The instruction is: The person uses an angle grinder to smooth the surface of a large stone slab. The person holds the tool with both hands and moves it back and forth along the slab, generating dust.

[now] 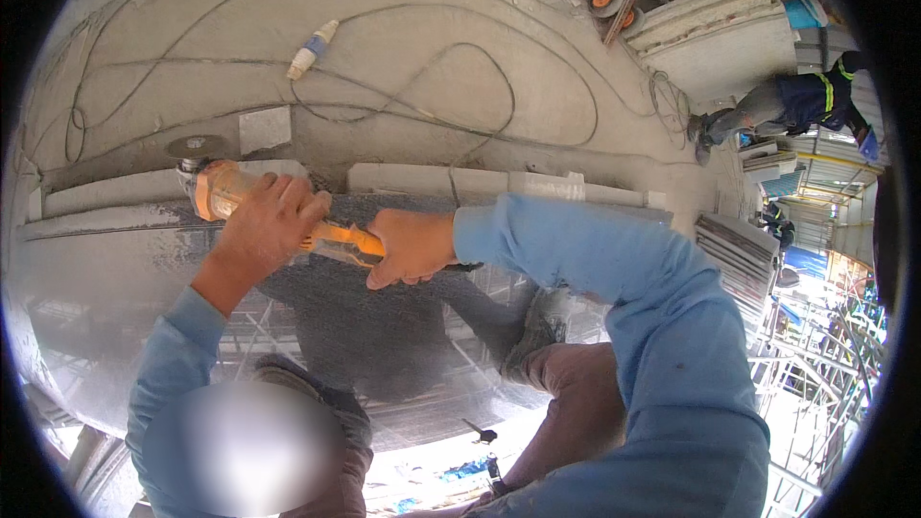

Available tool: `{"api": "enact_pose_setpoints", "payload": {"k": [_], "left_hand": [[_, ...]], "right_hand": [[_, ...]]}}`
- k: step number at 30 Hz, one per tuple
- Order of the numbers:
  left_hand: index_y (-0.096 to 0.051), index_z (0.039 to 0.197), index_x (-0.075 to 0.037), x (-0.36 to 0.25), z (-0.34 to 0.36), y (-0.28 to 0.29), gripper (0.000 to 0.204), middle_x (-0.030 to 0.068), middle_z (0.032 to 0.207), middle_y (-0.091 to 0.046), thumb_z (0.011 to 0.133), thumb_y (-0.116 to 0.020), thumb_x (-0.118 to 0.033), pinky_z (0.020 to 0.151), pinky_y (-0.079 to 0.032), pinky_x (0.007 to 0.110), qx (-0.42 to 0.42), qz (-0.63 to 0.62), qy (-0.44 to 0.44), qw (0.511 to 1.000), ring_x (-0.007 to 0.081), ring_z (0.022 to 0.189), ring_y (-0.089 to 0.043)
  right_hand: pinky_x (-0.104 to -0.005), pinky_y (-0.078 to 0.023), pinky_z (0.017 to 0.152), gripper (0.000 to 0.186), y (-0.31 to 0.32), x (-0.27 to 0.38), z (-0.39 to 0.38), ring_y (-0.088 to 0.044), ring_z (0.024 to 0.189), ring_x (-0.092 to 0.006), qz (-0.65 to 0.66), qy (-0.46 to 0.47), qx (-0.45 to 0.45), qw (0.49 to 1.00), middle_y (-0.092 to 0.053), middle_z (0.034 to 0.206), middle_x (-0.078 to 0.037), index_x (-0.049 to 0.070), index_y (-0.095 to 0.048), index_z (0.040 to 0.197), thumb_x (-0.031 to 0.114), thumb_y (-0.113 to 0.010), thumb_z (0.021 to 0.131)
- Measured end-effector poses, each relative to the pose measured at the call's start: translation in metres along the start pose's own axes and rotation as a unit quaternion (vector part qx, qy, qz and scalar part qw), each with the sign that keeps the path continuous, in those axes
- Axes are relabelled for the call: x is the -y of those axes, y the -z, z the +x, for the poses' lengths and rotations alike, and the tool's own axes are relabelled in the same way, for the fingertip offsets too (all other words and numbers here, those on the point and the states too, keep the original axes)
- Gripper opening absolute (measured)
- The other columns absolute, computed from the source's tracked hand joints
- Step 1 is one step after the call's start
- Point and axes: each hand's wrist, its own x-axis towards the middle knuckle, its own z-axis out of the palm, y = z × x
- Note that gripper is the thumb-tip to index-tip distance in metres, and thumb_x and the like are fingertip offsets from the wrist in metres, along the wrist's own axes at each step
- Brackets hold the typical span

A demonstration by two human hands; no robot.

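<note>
My left hand [264, 225] is closed round the front body of an orange angle grinder [219, 190], and my right hand [403, 245] grips its rear handle. The grinder's disc [197, 146] is at the left, over the far edge of a polished dark stone slab [115, 317]; whether it touches anything I cannot tell. I am on the slab, with my boot [528, 336] on its surface below my right hand. Pale strips of stone [432, 177] lie along the slab's far side. Part of the lower left of the view is blurred.
Cables and a white-and-blue connector [312, 50] lie on the dusty floor [403, 29]. Stacked boards [715, 24] and orange wheels [604, 2] are at the back right. A person in reflective dark workwear [806, 101] bends at the right, near stacked slabs [729, 259] and metal scaffolding [815, 374].
</note>
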Motion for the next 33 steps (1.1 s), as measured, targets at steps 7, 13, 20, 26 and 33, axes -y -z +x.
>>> {"api": "enact_pose_setpoints", "payload": {"k": [7,13,20,26,33], "left_hand": [[-0.06,0.109,-0.013,-0.07,0.099,0.021,0.036,0.008,0.101,-0.058,0.076,-0.071,-0.023,0.092,-0.05,0.043,-0.011,-0.1,0.019,0.995,0.0276,0.098,-0.062],[-0.06,0.106,-0.018,-0.188,0.181,0.023,0.028,0.0021,0.095,-0.058,0.081,-0.068,-0.028,0.087,-0.051,0.039,-0.054,-0.164,-0.034,0.984,0.0212,0.096,-0.063],[-0.058,0.105,-0.019,-0.324,0.237,0.074,0.027,0.0015,0.092,-0.058,0.081,-0.069,-0.026,0.088,-0.052,0.038,0.005,-0.174,0.032,0.984,0.0201,0.093,-0.065],[-0.058,0.106,-0.018,-0.376,0.261,0.099,0.028,0.0008,0.093,-0.057,0.081,-0.069,-0.025,0.094,-0.051,0.04,0.033,-0.203,0.079,0.975,0.0186,0.093,-0.065],[-0.059,0.112,-0.019,-0.404,0.261,0.097,0.028,0.0017,0.109,-0.06,0.085,-0.067,-0.024,0.104,-0.045,0.042,0.045,-0.219,0.083,0.971,0.02,0.111,-0.061]], "right_hand": [[-0.0373,-0.05,0.052,0.04,0.028,-0.052,-0.111,-0.064,0.061,-0.0226,-0.053,-0.039,-0.041,0.997,-0.064,0.072,-0.013,-0.007,-0.059,0.098,0.026,-0.076,0.084],[-0.0441,-0.051,0.075,0.041,0.001,-0.129,-0.242,-0.065,0.081,-0.0342,0.003,-0.041,-0.093,0.995,-0.065,0.085,-0.023,-0.007,-0.06,0.101,0.024,-0.077,0.08],[-0.0439,-0.051,0.073,0.047,-0.014,-0.196,-0.364,-0.064,0.08,-0.0344,0.06,-0.096,0.001,0.994,-0.063,0.084,-0.023,-0.007,-0.058,0.102,0.028,-0.079,0.08],[-0.0441,-0.051,0.073,0.043,-0.015,-0.231,-0.41,-0.063,0.078,-0.0355,0.046,-0.06,0.021,0.997,-0.064,0.085,-0.023,-0.007,-0.059,0.1,0.027,-0.078,0.081],[-0.0425,-0.051,0.069,0.041,-0.041,-0.243,-0.433,-0.064,0.073,-0.0311,0.103,-0.095,0.002,0.99,-0.063,0.078,-0.019,-0.006,-0.058,0.096,0.027,-0.078,0.082]]}}
